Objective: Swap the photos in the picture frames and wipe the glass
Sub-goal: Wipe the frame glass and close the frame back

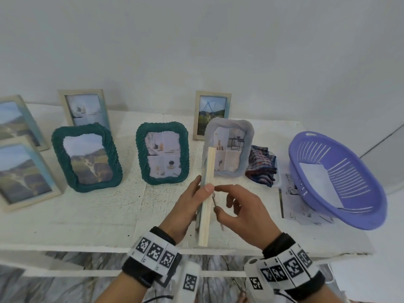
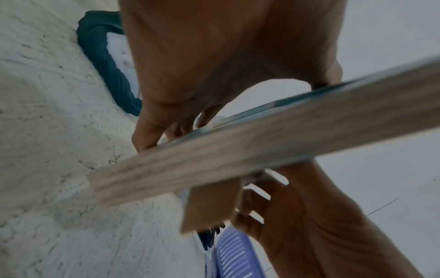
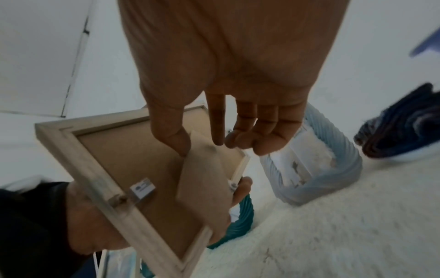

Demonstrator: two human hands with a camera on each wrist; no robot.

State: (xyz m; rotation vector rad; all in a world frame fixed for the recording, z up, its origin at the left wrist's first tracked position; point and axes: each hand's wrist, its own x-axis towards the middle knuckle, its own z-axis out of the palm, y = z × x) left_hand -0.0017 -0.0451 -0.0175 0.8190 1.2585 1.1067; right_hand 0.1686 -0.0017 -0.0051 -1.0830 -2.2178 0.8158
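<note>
My left hand (image 1: 196, 194) grips a light wooden picture frame (image 1: 207, 171) and holds it on edge above the white table (image 1: 87, 215), thumb on its near rim. In the right wrist view the frame's brown backing board (image 3: 119, 156) faces the camera. My right hand (image 1: 219, 199) pinches the cardboard stand flap (image 3: 202, 180) on that back between thumb and forefinger. In the left wrist view the frame's side (image 2: 238, 146) crosses the picture, with the flap (image 2: 209, 203) hanging below it. A folded checked cloth (image 1: 261, 167) lies to the right.
Two green frames (image 1: 87, 156) (image 1: 162, 153) and a pale grey-blue frame (image 1: 229, 147) stand mid-table. Wooden frames stand behind (image 1: 212, 114) and at the left (image 1: 24, 173). A purple slotted basket (image 1: 336, 178) holding white paper sits right, on printed sheets (image 1: 293, 202).
</note>
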